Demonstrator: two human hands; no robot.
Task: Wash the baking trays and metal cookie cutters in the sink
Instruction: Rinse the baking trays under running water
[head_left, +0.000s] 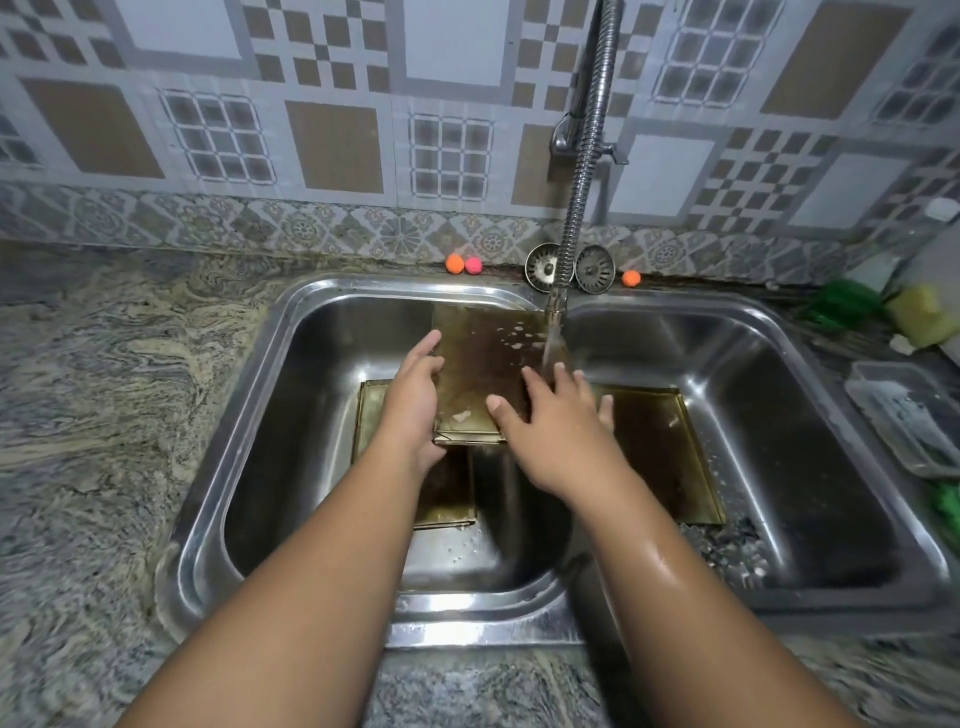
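Observation:
A stained brownish baking tray (483, 358) is tilted up over the left basin of the steel double sink (244, 415), under running water from the flexible faucet (582, 171). My left hand (413, 395) grips the tray's left edge. My right hand (556, 421) lies flat on its surface with fingers spread, right by the water stream. A second tray (452, 499) lies on the left basin floor, partly hidden by my arm. A third tray (670, 457) lies in the right basin. Small metal pieces (727, 551), possibly cookie cutters, sit at that basin's front.
Two sink strainers (595, 268) and small orange and pink balls (462, 264) stand behind the sink. A yellow sponge (922, 314), green scrubber (841, 304) and clear plastic container (909, 415) sit on the right. Granite counter (104, 389) spreads left.

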